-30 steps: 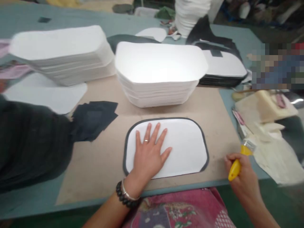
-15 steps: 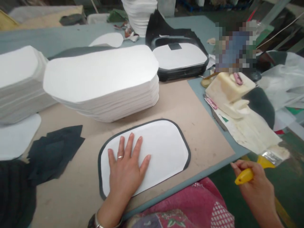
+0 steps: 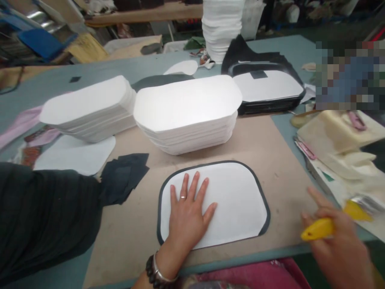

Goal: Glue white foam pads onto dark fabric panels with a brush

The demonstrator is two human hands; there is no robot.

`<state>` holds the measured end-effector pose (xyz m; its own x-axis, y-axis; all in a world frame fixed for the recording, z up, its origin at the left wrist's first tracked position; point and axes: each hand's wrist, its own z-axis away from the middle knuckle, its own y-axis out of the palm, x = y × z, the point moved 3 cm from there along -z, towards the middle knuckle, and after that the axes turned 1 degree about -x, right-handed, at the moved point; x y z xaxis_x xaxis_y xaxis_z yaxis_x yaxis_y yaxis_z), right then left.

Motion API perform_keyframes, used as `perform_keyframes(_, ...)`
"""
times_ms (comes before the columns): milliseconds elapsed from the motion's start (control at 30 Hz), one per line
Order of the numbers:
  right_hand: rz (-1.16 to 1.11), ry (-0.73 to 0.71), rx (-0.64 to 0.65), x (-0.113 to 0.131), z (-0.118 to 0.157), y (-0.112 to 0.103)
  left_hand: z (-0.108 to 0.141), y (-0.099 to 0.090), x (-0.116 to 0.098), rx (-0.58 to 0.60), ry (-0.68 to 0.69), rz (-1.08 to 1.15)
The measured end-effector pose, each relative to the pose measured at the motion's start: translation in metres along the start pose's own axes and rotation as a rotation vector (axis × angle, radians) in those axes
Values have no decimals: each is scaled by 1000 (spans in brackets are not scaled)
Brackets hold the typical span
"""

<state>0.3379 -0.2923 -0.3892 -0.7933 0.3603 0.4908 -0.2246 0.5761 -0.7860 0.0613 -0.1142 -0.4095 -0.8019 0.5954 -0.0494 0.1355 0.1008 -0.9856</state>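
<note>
A rounded, black-edged white sheet [image 3: 236, 198] was seemingly steadied under the open left hand [image 3: 188, 216]; the yellow-handled brush [image 3: 320, 229], gripped by the right hand [image 3: 341, 247] at three o'clock, likely needed aiming

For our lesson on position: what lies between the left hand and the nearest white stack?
In the head view: part of the dark-edged white panel, then brown board.
</note>
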Motion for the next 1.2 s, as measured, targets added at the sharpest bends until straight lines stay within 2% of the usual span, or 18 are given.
perform_keyframes(33, -108, -110, 88, 28, -8, 23, 0, 0, 0, -3, -4, 9)
perform_keyframes(100, -179, -268, 225, 78, -21, 67, 1, -1, 0, -6, -11, 26)
perform_keyframes(167, -160, -362, 287, 112, -31, 105, 1, -1, 1, -7, -18, 51)
perform_keyframes(233, -116, -409, 297, 126, -36, 130, 2, -1, 1, -9, -29, 86)
perform_keyframes(300, -89, -440, 278, 127, -39, 141, 3, -1, 1, -10, -41, 118)
perform_keyframes(433, -104, -442, 274, 121, -43, 133, 3, -1, 1, -13, -52, 150)
perform_keyframes(567, -141, -387, 337, 121, -57, 92, 2, -7, 1, -7, -50, 166)
perform_keyframes(700, -171, -595, 266, 128, -96, 38, 6, -15, -5, -15, 0, 209)
perform_keyframes(767, -155, -667, 263, 134, -120, 26, 9, -16, -8, -6, 1, 230)
perform_keyframes(833, -188, -699, 328, 145, -140, 28, 12, -15, -11, 13, -15, 241)
perform_keyframes(900, -293, -733, 457, 162, -148, 41, 13, -14, -13, 26, -20, 245)
perform_keyframes(1033, -473, -791, 759, 196, -141, 73, 12, -13, -14, 26, -17, 250)
perform_keyframes(1100, -464, -791, 799, 198, -140, 83, 12, -14, -13, 17, -15, 254)
perform_keyframes(1200, -385, -763, 743, 178, -148, 84, 14, -14, -14, 6, -14, 253)
